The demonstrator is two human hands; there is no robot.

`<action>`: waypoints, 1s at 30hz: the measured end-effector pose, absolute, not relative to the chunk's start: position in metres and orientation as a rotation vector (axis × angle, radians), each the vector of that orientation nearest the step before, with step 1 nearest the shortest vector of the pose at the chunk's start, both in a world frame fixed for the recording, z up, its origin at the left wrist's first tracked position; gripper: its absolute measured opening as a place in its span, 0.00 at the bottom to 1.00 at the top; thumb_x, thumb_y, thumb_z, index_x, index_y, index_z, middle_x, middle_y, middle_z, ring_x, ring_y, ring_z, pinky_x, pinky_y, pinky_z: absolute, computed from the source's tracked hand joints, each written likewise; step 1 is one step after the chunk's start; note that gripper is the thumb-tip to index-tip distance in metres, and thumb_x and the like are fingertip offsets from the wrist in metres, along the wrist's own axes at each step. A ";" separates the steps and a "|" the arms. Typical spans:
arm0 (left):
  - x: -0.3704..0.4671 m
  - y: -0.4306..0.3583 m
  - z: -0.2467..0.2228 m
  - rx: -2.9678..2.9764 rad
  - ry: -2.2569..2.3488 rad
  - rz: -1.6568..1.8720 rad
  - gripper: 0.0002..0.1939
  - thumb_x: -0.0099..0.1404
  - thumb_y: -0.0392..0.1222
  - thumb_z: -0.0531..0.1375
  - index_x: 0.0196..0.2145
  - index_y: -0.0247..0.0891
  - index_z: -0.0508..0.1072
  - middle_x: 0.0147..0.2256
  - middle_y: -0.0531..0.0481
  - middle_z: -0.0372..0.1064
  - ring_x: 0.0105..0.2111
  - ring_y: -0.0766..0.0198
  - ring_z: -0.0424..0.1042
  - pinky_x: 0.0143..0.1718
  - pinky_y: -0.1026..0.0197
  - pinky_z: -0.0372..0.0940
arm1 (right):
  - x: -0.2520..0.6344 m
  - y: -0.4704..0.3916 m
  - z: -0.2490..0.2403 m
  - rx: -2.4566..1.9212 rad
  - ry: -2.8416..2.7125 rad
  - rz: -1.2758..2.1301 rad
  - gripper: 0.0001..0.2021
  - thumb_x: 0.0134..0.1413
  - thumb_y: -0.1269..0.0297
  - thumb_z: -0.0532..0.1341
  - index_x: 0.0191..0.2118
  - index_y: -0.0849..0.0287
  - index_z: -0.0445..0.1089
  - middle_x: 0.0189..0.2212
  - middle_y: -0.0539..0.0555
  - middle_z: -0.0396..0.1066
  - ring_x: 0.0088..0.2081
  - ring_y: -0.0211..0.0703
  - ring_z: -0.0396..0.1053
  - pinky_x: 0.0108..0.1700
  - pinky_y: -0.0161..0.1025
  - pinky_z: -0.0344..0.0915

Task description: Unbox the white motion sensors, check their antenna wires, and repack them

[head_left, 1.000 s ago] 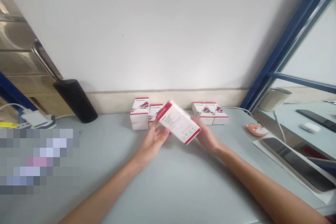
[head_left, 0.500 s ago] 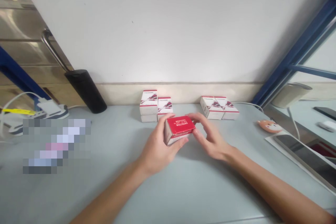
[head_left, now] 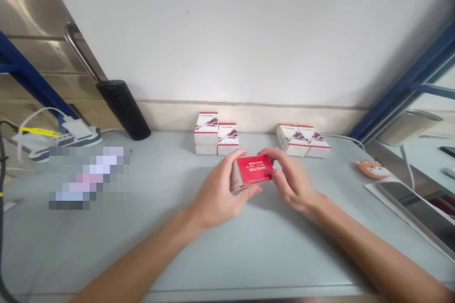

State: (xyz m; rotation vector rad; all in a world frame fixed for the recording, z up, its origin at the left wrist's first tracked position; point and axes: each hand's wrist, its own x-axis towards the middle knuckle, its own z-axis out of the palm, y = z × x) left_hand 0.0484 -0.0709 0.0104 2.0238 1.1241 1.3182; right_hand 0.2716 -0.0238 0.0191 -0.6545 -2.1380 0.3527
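Observation:
A small box with a red face marked DETECTOR (head_left: 254, 169) and white sides is held above the middle of the table. My left hand (head_left: 220, 191) wraps round its left end, thumb along the near lower side and fingers behind. My right hand (head_left: 293, 180) pinches the right end, with the thumb and index finger at the red face's right edge. Behind it, near the wall, stand a left group of white and dark-red boxes (head_left: 206, 125), partly stacked, with one beside the stack (head_left: 228, 136). Two more such boxes (head_left: 293, 139) sit side by side to the right.
A black cylinder (head_left: 124, 109) stands at the back left, beside a white power strip (head_left: 83, 138) with cables. A blurred-out item (head_left: 90, 177) lies left. At right are an orange animal-faced object (head_left: 372, 169) and a dark flat device (head_left: 415, 208).
The view has shifted, so the table objects sit higher in the picture. Both hands still hold the box, whose red face is now turned more toward the camera.

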 end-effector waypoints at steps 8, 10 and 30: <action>0.046 -0.069 0.014 2.043 1.100 1.262 0.41 0.65 0.48 0.72 0.68 0.48 0.56 0.55 0.42 0.76 0.50 0.47 0.80 0.48 0.45 0.78 | 0.276 -0.022 0.025 -0.639 -2.167 0.283 0.15 0.76 0.51 0.49 0.55 0.53 0.64 0.44 0.57 0.76 0.40 0.47 0.73 0.42 0.44 0.70; 0.046 -0.069 0.012 2.048 1.062 1.246 0.45 0.65 0.47 0.72 0.70 0.49 0.51 0.52 0.44 0.78 0.48 0.49 0.81 0.48 0.45 0.78 | 0.277 -0.023 0.028 -0.645 -2.161 0.279 0.15 0.76 0.51 0.49 0.54 0.53 0.65 0.42 0.56 0.76 0.38 0.46 0.73 0.40 0.43 0.69; 0.043 -0.065 0.019 2.976 0.790 1.709 0.37 0.61 0.41 0.73 0.63 0.61 0.67 0.63 0.45 0.61 0.60 0.47 0.68 0.57 0.44 0.72 | 0.273 -0.036 0.042 -0.902 -1.675 0.468 0.37 0.76 0.42 0.45 0.16 0.54 0.65 0.14 0.51 0.63 0.20 0.41 0.63 0.25 0.40 0.61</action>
